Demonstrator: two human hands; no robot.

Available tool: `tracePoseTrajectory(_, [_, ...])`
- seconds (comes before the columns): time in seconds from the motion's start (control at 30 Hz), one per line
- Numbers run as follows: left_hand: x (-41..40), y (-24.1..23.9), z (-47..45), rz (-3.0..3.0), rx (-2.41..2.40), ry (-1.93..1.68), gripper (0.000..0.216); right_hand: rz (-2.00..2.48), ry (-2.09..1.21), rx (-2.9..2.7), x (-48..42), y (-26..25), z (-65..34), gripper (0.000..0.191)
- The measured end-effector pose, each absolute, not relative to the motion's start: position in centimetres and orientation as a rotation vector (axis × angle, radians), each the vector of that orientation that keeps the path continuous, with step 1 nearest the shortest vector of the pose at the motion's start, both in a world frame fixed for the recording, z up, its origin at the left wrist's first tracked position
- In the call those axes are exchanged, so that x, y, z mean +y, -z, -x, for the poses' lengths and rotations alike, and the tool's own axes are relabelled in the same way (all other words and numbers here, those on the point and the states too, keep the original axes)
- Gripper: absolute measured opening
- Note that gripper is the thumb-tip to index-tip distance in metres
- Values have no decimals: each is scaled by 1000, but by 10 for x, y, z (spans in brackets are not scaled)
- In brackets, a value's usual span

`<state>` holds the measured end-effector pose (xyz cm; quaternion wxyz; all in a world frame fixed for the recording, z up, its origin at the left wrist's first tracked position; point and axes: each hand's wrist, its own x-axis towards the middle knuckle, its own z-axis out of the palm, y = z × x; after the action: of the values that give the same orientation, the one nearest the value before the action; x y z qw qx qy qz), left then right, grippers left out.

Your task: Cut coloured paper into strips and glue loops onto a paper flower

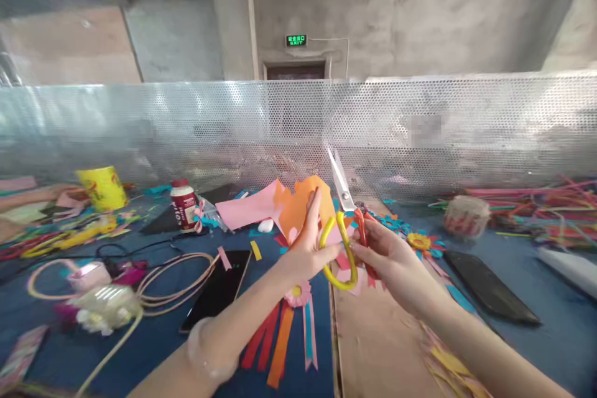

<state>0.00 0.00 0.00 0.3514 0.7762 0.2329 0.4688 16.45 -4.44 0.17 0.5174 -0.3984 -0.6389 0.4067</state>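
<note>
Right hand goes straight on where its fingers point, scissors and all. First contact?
Probably the left hand, just across the yellow handle of the scissors from the right hand. One view only, so depth is unclear; it might pass slightly in front or behind.

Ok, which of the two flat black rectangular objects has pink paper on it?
The glossy black phone beside the left forearm: a pink paper strip overlaps its far end. The matte black slab beside the right forearm shows none.
</note>
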Motion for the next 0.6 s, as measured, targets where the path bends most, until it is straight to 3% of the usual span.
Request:
tracePoseTrajectory(0.27, [-2,1,-1,-2230,717,-1151,97,1114,-613,-1701,-35,8,-171,26])
tracePoseTrajectory(0.6, [-10,-1,-3,-2248,684,-1156,92,1363,-109,-1701,-33,17,-173,63])
